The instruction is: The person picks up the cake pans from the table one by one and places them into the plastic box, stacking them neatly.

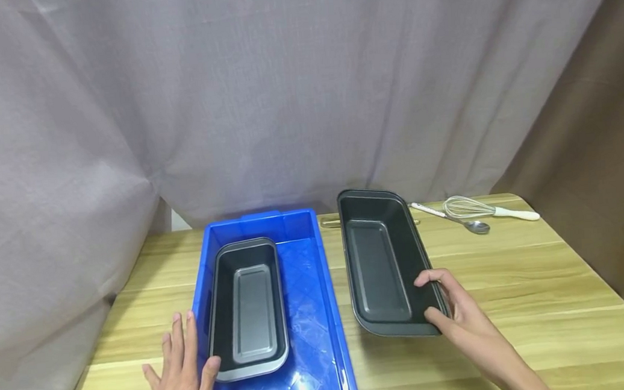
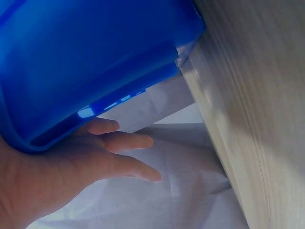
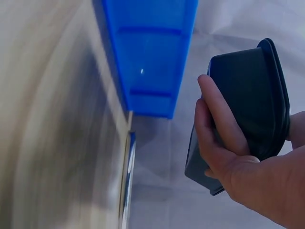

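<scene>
My right hand [image 1: 464, 311] grips a dark loaf pan [image 1: 377, 269] by its near right corner, thumb and a finger at the rim. In the right wrist view other fingers spread along the underside of the pan [image 3: 248, 90], which is raised over the table and tilted. A second dark loaf pan [image 1: 253, 314] lies in the left part of a blue plastic bin [image 1: 328, 314]. At the bin's left wall rests my left hand [image 1: 180, 373], fingers straight, thumb over the rim close to the inner pan. The left wrist view shows those fingers extended beside the bin [image 2: 95, 57].
A whisk [image 1: 470, 207] with a white handle and a metal spoon [image 1: 476, 227] lie at the back right of the wooden table [image 1: 514, 289]. Partly hidden behind the raised pan is a thin gold-coloured item [image 1: 330, 223]. Grey curtain [image 1: 283, 100] hangs behind the table.
</scene>
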